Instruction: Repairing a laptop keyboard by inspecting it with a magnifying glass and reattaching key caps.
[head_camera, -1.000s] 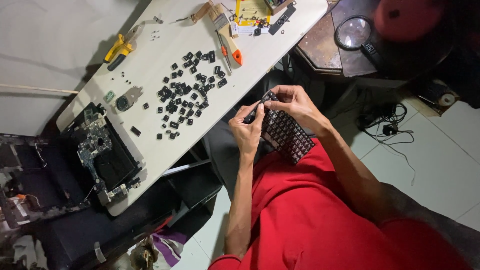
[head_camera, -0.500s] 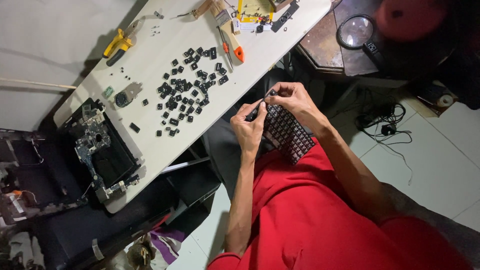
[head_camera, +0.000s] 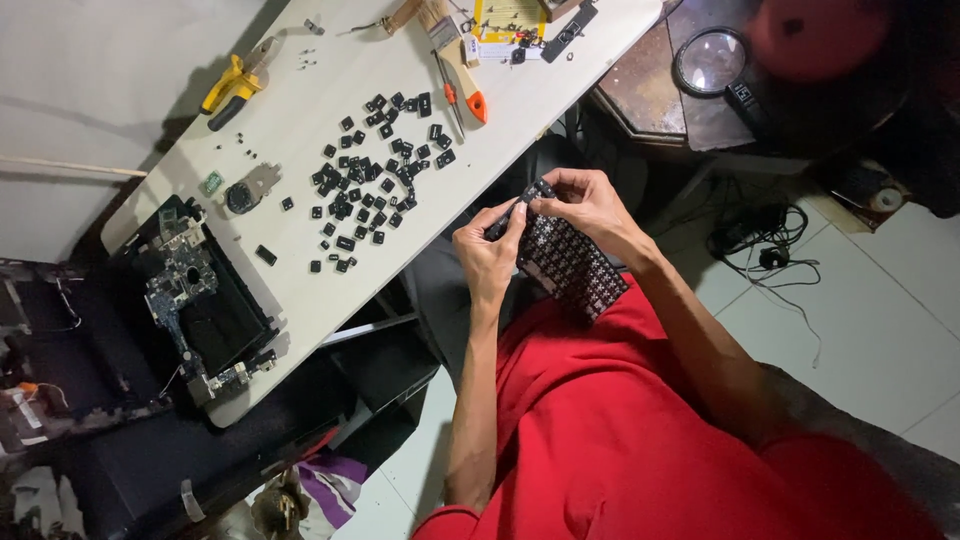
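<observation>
Keyboard panel (head_camera: 575, 265) held in both hands above the lap, just off the bench (head_camera: 300, 290) edge.

Left hand (head_camera: 487, 255) is clamped on the panel's near edge; right hand (head_camera: 590, 205) grips its upper corner, fingertips pinched on a key. Most key positions on the panel are bare. Loose black keycaps (head_camera: 375, 180) lie scattered on the bench. An opened laptop chassis (head_camera: 195, 295) with exposed circuit board sits at the bench end. Yellow-handled pliers (head_camera: 235, 85) and an orange-handled screwdriver (head_camera: 462, 90) lie well apart.

Left hand (head_camera: 487, 255) thumb shifted (slightly) along keyboard (head_camera: 572, 262).
</observation>
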